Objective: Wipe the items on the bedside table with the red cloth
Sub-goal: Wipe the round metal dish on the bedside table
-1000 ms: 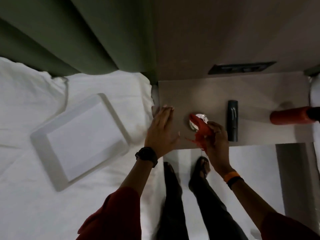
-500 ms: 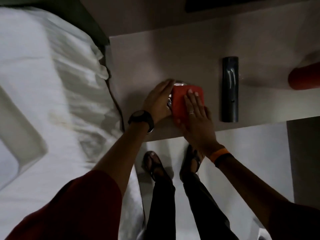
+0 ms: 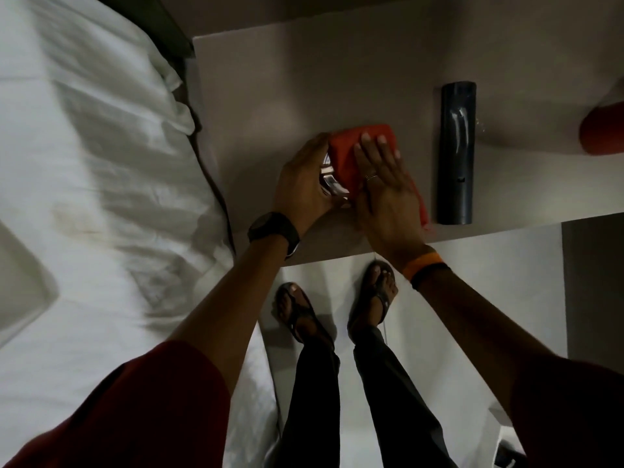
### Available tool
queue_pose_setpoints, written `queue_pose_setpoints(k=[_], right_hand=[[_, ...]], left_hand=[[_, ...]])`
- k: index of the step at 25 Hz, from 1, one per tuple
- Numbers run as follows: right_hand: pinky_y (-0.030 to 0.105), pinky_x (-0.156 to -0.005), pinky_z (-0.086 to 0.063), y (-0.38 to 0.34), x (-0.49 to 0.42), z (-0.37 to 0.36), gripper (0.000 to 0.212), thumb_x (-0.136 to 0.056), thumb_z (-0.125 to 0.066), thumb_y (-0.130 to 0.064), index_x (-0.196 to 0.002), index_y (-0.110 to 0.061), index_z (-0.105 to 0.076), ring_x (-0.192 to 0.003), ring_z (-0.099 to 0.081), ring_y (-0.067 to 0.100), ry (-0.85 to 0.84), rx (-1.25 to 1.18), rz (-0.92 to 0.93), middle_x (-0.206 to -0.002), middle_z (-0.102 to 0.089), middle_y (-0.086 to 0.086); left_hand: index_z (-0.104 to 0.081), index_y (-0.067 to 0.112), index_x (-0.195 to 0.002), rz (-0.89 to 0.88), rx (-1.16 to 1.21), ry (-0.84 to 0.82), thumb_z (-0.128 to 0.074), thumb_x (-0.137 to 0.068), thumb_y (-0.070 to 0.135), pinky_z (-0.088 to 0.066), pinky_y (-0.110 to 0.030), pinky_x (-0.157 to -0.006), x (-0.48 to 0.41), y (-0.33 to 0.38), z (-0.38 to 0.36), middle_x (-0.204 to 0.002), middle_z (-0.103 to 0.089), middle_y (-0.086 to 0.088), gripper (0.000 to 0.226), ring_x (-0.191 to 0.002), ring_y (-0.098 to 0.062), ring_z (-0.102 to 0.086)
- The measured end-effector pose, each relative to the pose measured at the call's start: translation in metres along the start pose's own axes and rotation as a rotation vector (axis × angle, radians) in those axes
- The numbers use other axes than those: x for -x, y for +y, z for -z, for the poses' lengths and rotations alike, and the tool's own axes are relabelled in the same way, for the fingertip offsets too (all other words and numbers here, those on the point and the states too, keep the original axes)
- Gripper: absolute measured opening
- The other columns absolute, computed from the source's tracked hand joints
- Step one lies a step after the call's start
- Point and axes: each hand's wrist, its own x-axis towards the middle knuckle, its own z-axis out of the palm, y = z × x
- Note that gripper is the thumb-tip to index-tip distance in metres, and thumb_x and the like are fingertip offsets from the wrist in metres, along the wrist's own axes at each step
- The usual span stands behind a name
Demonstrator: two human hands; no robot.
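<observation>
A small shiny metal dish (image 3: 329,179) sits near the front edge of the pale bedside table (image 3: 270,96). My left hand (image 3: 304,184) curls around its left side and holds it. The red cloth (image 3: 358,153) lies over the dish, and my right hand (image 3: 385,187) presses flat on top of it with the fingers spread. Most of the dish is hidden under the cloth and hands. To the right lie a dark remote control (image 3: 456,153) and, at the frame edge, a red bottle (image 3: 604,130).
A bed with a rumpled white sheet (image 3: 101,163) borders the table's left side, with a white tray (image 3: 23,282) at the far left. My sandalled feet (image 3: 337,309) stand on the pale floor below the table's front edge.
My left hand moved from flat on the table to the dish's side. My right hand spread the bunched cloth over the dish and pressed flat. The view moved closer.
</observation>
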Motion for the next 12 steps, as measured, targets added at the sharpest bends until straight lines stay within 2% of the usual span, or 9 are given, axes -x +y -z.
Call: queue_pose_setpoints(k=[4, 7, 9, 11, 12], right_hand=[[0.052, -0.129, -0.015, 0.0, 0.04, -0.006, 0.055, -0.104, -0.049, -0.016, -0.154, -0.007, -0.029, -0.156, -0.015, 0.031, -0.013, -0.109, 0.009, -0.165, -0.026, 0.013], [0.053, -0.129, -0.014, 0.003, 0.008, 0.004, 0.053, -0.103, -0.042, -0.014, -0.154, -0.007, -0.029, -0.156, -0.017, 0.03, -0.009, -0.165, -0.044, -0.165, -0.027, 0.013], [0.055, -0.128, -0.015, 0.006, -0.015, 0.013, 0.051, -0.1, -0.037, -0.01, -0.151, -0.005, -0.035, -0.155, -0.021, 0.029, -0.014, -0.255, -0.048, -0.162, -0.033, 0.014], [0.057, -0.127, -0.018, 0.018, -0.019, 0.018, 0.048, -0.097, -0.039, -0.001, -0.145, -0.004, -0.045, -0.152, -0.027, 0.027, -0.045, -0.358, 0.046, -0.156, -0.041, 0.01], [0.056, -0.127, -0.019, 0.026, -0.023, 0.023, 0.049, -0.094, -0.04, 0.004, -0.141, -0.003, -0.05, -0.15, -0.03, 0.026, -0.093, -0.418, 0.079, -0.153, -0.045, 0.007]], left_hand=[[-0.044, 0.003, -0.144, 0.056, -0.04, 0.026, -0.085, -0.074, 0.028, -0.038, -0.04, -0.118, 0.006, 0.004, -0.001, -0.148, -0.049, -0.018, 0.084, -0.138, -0.03, -0.047], [-0.045, 0.001, -0.143, 0.112, -0.052, 0.031, -0.086, -0.073, 0.021, -0.034, -0.042, -0.12, 0.023, 0.005, -0.011, -0.148, -0.049, -0.021, 0.083, -0.14, -0.033, -0.043], [-0.052, 0.005, -0.136, 0.125, -0.067, 0.04, -0.087, -0.07, 0.024, -0.041, -0.044, -0.113, 0.034, 0.002, -0.01, -0.141, -0.053, -0.019, 0.077, -0.132, -0.032, -0.048], [-0.056, 0.007, -0.127, 0.128, -0.004, 0.067, -0.089, -0.067, 0.025, -0.048, -0.047, -0.104, 0.032, 0.003, -0.001, -0.133, -0.055, -0.017, 0.07, -0.122, -0.03, -0.053], [-0.051, 0.008, -0.132, 0.133, 0.031, 0.041, -0.091, -0.064, 0.026, -0.047, -0.047, -0.107, 0.025, 0.007, 0.005, -0.137, -0.052, -0.017, 0.081, -0.126, -0.03, -0.051]])
